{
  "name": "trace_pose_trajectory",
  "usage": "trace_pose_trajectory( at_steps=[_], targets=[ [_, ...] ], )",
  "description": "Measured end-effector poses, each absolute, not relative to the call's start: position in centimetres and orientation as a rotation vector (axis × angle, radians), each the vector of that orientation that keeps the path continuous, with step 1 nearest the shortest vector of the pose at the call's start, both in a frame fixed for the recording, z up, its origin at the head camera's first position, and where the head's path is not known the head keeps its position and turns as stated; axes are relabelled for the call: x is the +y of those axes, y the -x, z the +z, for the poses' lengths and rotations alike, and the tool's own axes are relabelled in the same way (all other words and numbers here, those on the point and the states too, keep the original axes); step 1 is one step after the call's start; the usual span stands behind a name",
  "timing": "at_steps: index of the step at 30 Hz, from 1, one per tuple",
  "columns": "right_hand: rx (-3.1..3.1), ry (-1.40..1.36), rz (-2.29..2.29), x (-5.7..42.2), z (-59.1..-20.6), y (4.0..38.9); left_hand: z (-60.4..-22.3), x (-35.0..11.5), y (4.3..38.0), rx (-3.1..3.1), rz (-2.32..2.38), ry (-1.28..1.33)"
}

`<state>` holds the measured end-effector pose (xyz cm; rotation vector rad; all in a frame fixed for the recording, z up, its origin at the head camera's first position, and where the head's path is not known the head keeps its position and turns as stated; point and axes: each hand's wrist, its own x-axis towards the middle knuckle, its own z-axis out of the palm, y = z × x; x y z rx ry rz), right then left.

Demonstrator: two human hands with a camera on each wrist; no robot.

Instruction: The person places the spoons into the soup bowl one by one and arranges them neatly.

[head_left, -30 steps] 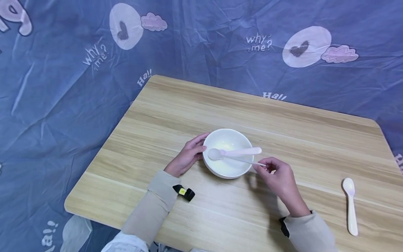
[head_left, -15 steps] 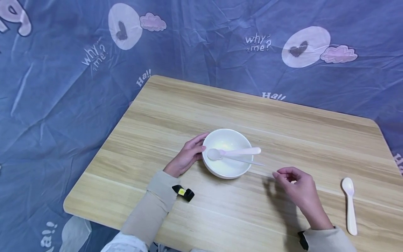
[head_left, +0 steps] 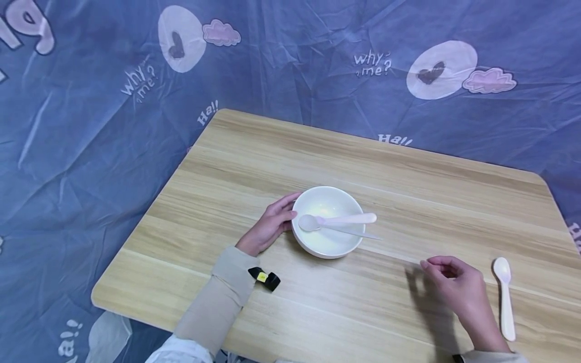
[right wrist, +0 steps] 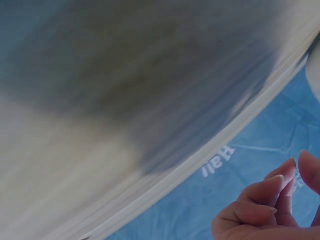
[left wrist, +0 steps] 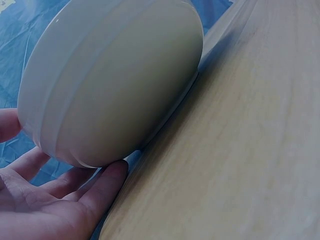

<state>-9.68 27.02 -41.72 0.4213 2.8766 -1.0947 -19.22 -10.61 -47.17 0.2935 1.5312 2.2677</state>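
Observation:
A white bowl (head_left: pixel 328 246) stands on the table, and my left hand (head_left: pixel 269 226) holds its left side. The left wrist view shows the left thumb at the rim of the bowl (left wrist: pixel 120 85) and the other fingers against its underside. Across the bowl lies a spoon with a pale pink handle (head_left: pixel 351 218). Just below it a thin white handle (head_left: pixel 358 234) sticks out over the right rim; its other end merges with the first spoon's scoop. My right hand (head_left: pixel 460 287) is over the table, fingers loosely curled, holding nothing. Thumb and index fingertips sit close together.
A cream spoon (head_left: pixel 506 297) lies on the wooden table (head_left: pixel 354 312), right of my right hand. A blue printed cloth (head_left: pixel 308 65) hangs behind the table and along its left side. A black band (head_left: pixel 265 277) is on my left sleeve.
My right hand has let go of the thin white handle and moved right and towards me, close to the cream spoon. The left hand and the bowl have stayed put.

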Motion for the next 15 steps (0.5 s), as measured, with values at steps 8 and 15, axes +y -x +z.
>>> trace_pose_trajectory(
  at_steps=[8, 15],
  targets=[
    [2.888, -0.501, -1.138, 28.8, -42.2, 8.9, -47.5, -10.7, 19.2, 1.523, 2.277, -0.300],
    [2.822, -0.653, -1.255, 30.6, -42.4, 8.1, -47.4, -10.8, 19.3, 1.524, 2.275, -0.297]
  ],
)
